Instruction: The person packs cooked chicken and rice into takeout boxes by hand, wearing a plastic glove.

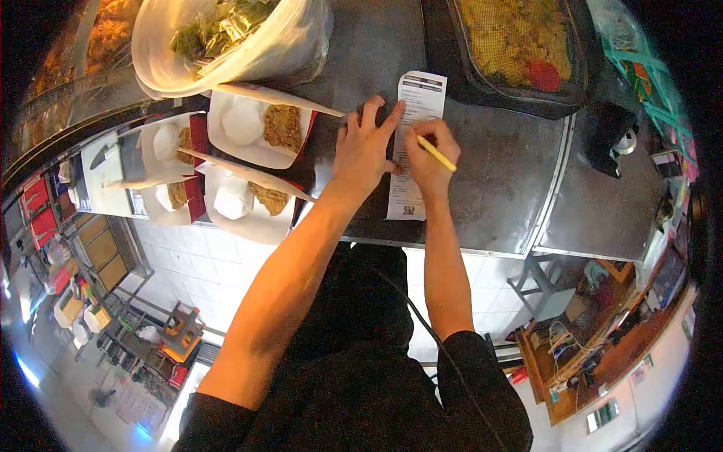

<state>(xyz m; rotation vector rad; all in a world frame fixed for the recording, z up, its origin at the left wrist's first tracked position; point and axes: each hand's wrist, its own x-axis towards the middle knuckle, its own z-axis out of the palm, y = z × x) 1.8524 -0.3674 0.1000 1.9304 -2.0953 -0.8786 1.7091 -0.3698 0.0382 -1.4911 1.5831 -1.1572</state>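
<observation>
A long printed receipt (416, 117) lies on the dark metal counter in front of me. My left hand (367, 147) is open, fingers spread, with its fingertips on the receipt's left edge and the counter beside it. My right hand (431, 157) is closed around a slim yellow pen (437, 154), resting over the middle of the receipt. The pen's writing tip is hidden by my fingers. Left of my left hand stand two open paper food boxes, an upper one (226, 147) and a lower one (252, 220), each with white rice and a brown fried piece.
A plastic-lined tub (309, 45) with green packets stands at the upper left. A black tray (482, 83) of yellow food with a red item is at the upper right. A roll of tape (625, 143) sits farther right. The counter's front edge (482, 251) runs below my hands.
</observation>
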